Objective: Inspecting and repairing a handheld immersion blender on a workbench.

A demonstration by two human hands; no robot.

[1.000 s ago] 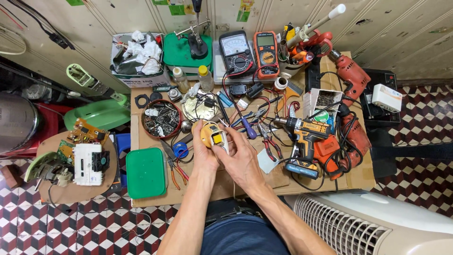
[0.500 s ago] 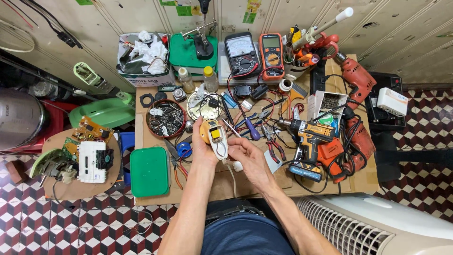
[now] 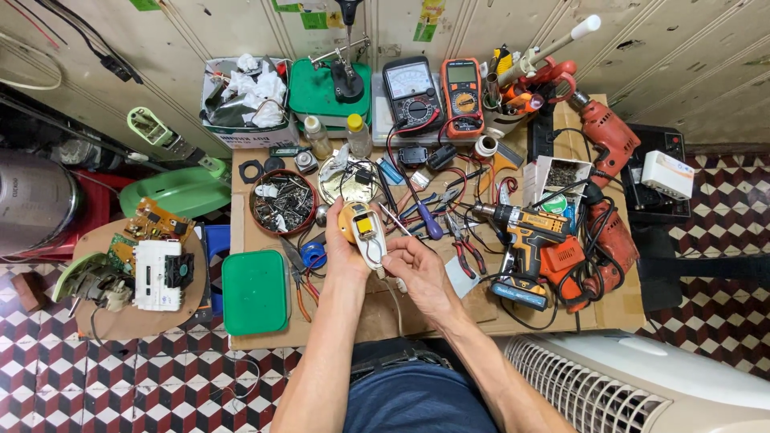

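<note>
My left hand [image 3: 343,250] grips a small yellow and white opened device [image 3: 361,228], held up over the middle of the cluttered wooden workbench [image 3: 417,309]. My right hand [image 3: 415,269] pinches the device's lower white end, where a thin white cord [image 3: 396,301] hangs down toward me. Just beyond the hands lie a round tin of screws and small parts [image 3: 282,200], a shiny metal dish [image 3: 346,178] and several screwdrivers [image 3: 423,212].
A yellow cordless drill [image 3: 523,240] and red power drills [image 3: 603,188] fill the bench's right side. Two multimeters [image 3: 435,100] stand at the back. A green lidded box [image 3: 254,290] sits front left. Circuit boards [image 3: 148,240] lie on a round stool at left. A white fan casing [image 3: 634,385] is at lower right.
Both hands drew slightly nearer me with the device. My right hand shifted from covering the device's side to pinching its lower end.
</note>
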